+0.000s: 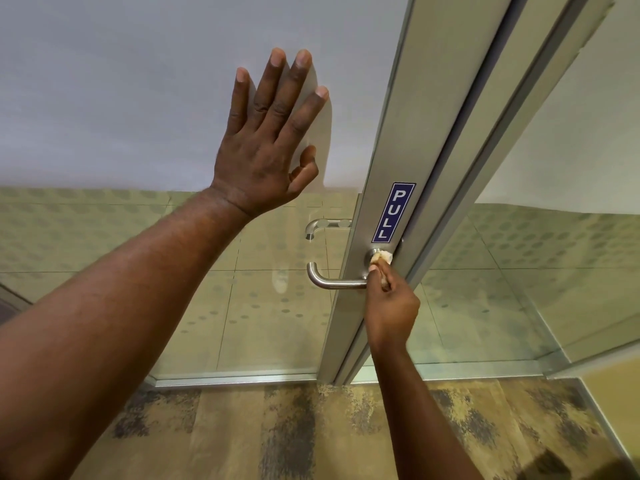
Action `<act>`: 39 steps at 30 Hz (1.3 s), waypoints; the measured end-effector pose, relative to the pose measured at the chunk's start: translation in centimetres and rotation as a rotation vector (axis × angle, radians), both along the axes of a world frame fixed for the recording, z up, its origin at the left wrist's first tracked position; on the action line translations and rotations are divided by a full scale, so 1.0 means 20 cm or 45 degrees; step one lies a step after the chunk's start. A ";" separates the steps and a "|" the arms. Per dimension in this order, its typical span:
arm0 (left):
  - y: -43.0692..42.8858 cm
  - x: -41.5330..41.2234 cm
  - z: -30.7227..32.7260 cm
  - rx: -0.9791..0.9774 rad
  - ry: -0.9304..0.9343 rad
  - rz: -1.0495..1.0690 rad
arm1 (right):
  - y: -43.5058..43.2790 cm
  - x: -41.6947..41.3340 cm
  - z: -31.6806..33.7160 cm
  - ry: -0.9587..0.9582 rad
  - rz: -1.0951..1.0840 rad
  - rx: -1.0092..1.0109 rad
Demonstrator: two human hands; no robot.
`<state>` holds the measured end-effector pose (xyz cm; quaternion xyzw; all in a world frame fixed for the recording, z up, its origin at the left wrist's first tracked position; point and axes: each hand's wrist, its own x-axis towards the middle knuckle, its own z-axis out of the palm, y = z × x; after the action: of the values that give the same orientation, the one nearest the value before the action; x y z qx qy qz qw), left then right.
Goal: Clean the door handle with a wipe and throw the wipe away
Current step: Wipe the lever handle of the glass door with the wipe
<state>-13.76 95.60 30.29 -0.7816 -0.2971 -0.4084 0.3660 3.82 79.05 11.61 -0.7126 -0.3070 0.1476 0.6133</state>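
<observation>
A brushed-metal lever door handle (329, 280) sticks out to the left from the aluminium door frame (391, 140). My right hand (389, 306) is shut on a small crumpled white wipe (382, 257) and presses it against the round base of the handle, just under a blue PULL sticker (393, 212). My left hand (270, 140) lies flat on the frosted glass door panel (121, 98), fingers spread, up and to the left of the handle.
A second handle (323, 226) on the far side shows through the clear lower glass. A fixed glass panel (571, 254) stands to the right of the frame. Patterned brown carpet (311, 434) covers the floor below the door's metal bottom rail.
</observation>
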 end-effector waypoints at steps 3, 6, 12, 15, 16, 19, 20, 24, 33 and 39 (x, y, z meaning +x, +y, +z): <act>-0.01 0.00 0.00 -0.010 0.003 0.003 | -0.04 0.05 -0.01 -0.416 0.056 -0.110; -0.01 0.00 0.00 -0.013 0.000 -0.002 | -0.09 0.07 -0.03 -0.683 0.060 -0.044; -0.01 0.00 0.00 -0.020 -0.001 0.000 | -0.15 0.06 -0.07 -1.108 0.303 -0.012; 0.00 0.01 0.00 -0.005 -0.003 -0.008 | -0.14 0.02 -0.08 -1.189 0.378 0.028; 0.00 0.00 -0.01 -0.004 -0.003 -0.007 | -0.12 0.00 -0.08 -1.195 0.394 0.050; 0.01 0.01 -0.01 0.003 -0.002 -0.011 | -0.08 -0.07 -0.05 -1.180 0.438 0.106; 0.01 0.01 -0.01 0.008 -0.003 -0.013 | -0.07 -0.09 -0.04 -1.182 0.456 0.098; 0.02 0.00 -0.01 0.022 -0.003 -0.006 | 0.02 -0.19 0.03 -1.266 0.517 -0.064; 0.03 -0.01 -0.02 -0.004 0.008 -0.002 | 0.05 -0.22 0.05 -1.363 0.545 -0.198; 0.02 -0.01 -0.02 -0.023 0.020 0.001 | -0.07 -0.07 -0.02 -1.303 0.469 -0.027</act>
<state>-13.94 96.06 29.87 -0.7880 -0.2983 -0.3993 0.3613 2.51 77.65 11.23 -0.6339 -0.6847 -0.1102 0.3424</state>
